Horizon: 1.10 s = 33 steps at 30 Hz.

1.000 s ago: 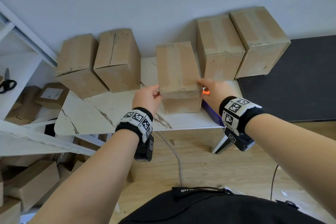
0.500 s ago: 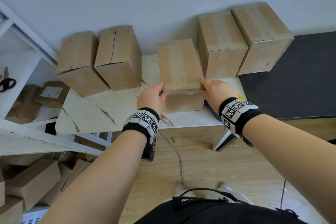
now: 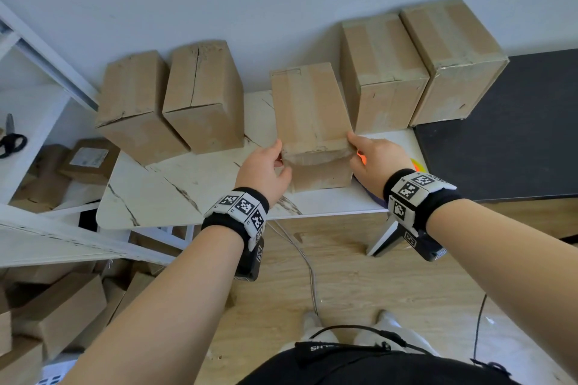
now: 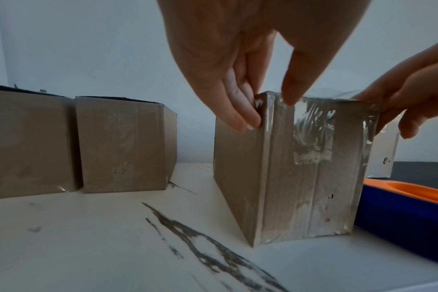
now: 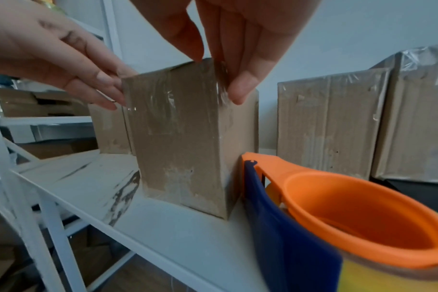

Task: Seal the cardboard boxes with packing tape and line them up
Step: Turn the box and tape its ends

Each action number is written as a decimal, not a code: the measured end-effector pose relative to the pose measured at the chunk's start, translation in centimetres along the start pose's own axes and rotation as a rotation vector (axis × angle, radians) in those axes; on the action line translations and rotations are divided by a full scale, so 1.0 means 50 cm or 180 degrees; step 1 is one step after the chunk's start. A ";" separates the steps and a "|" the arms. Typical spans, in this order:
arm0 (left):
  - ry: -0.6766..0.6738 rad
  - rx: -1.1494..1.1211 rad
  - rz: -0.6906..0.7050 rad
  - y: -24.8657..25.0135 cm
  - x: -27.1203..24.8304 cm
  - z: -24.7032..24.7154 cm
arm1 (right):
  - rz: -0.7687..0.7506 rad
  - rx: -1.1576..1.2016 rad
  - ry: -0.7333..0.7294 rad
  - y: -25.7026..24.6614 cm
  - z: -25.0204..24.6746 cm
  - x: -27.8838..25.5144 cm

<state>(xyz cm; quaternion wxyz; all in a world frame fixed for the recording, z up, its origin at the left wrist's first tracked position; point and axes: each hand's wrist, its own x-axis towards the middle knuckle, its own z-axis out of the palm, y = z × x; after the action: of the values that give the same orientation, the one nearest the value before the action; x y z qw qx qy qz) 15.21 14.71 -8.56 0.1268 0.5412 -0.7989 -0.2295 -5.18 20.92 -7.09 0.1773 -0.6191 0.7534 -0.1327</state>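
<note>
A taped cardboard box (image 3: 312, 116) stands upright in the middle of the white marble-pattern table (image 3: 175, 194). Clear tape runs over its top and down its near face (image 4: 313, 138). My left hand (image 3: 275, 162) is at its near top-left corner, with straight fingers (image 4: 238, 110) pressing the tape end onto the left side and the thumb on the top edge. At the near top-right corner my right hand (image 3: 366, 153) does likewise, its fingers (image 5: 243, 85) flat on the right side. An orange and blue tape dispenser (image 5: 338, 217) lies just right of the box.
Two boxes (image 3: 203, 94) stand against the wall at the left, two taped ones (image 3: 381, 72) at the right. A black surface (image 3: 500, 141) adjoins the table's right end. A white shelf holds scissors (image 3: 11, 141). Several more boxes (image 3: 56, 306) lie on the floor.
Both hands stay at the box's near top corners; their fingers have slid from the top edge down onto the side faces. The box has not visibly shifted.
</note>
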 end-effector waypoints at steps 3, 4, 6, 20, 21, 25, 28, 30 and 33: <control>-0.0001 -0.0046 0.0010 -0.002 -0.002 -0.005 | -0.0005 0.0249 0.0070 -0.002 -0.004 -0.002; 0.0056 -0.0034 0.0002 0.000 0.000 -0.006 | -0.0020 0.0271 0.0118 -0.001 -0.003 -0.001; 0.0160 0.0031 -0.0023 0.004 0.005 -0.006 | -0.0056 0.0183 0.0165 0.002 0.001 0.004; 0.0154 0.0897 0.0000 0.017 0.023 -0.001 | -0.0083 -0.0528 0.0019 -0.008 0.006 0.038; 0.0158 0.0941 -0.0039 0.020 0.024 0.000 | -0.0019 -0.0615 -0.0019 -0.014 0.004 0.040; 0.0147 0.0932 -0.0351 0.035 0.035 -0.001 | 0.0171 -0.1231 -0.0055 -0.046 0.002 0.051; 0.0148 0.1001 -0.0427 0.043 0.042 -0.002 | 0.0175 -0.1347 0.0013 -0.056 0.007 0.060; 0.0131 0.1037 -0.0367 0.043 0.042 -0.004 | 0.0127 -0.1274 0.0002 -0.053 0.005 0.062; 0.0096 0.1048 -0.0241 0.040 0.039 -0.007 | 0.0028 -0.1102 -0.0075 -0.041 -0.006 0.060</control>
<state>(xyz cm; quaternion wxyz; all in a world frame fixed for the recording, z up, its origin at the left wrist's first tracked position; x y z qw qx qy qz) 13.01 13.44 -7.33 0.0398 0.5878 -0.8027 -0.0920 -4.01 17.58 -6.26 0.0773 -0.6387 0.7656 0.0071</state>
